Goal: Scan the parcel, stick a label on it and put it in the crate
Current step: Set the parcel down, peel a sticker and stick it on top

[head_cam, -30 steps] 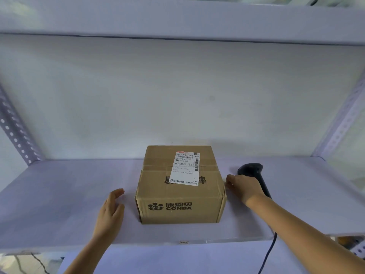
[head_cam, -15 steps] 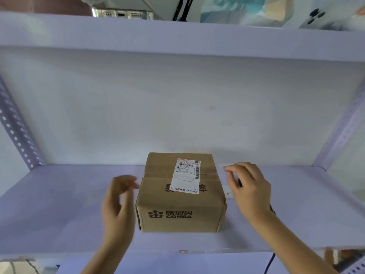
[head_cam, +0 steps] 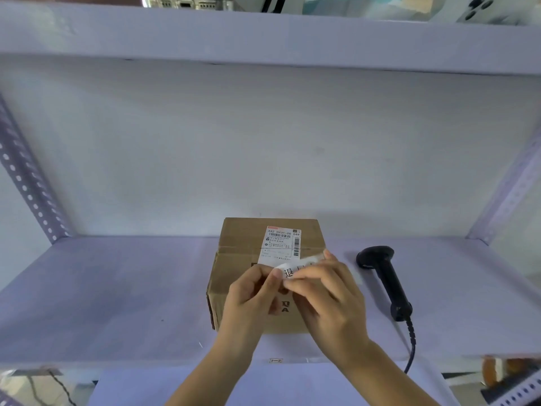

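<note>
A brown cardboard parcel (head_cam: 243, 253) stands on the white shelf (head_cam: 117, 294), with a printed shipping slip (head_cam: 281, 241) stuck on its top. In front of the parcel I hold a small white label (head_cam: 292, 269) with black characters between both hands. My left hand (head_cam: 248, 297) pinches its left end and my right hand (head_cam: 325, 294) grips its right part. The hands hide most of the parcel's front face. A black handheld scanner (head_cam: 383, 276) lies on the shelf to the right of the parcel, with its cable trailing over the front edge. No crate is in view.
A shelf board (head_cam: 263, 33) runs overhead with items on it. Perforated metal posts stand at the left (head_cam: 26, 183) and right (head_cam: 509, 194). The white back wall (head_cam: 263, 142) closes the bay. A lower surface (head_cam: 263, 385) shows beneath the shelf edge.
My right hand left the scanner and picked up the label. Both hands came together in front of the parcel and now hold the label between them.
</note>
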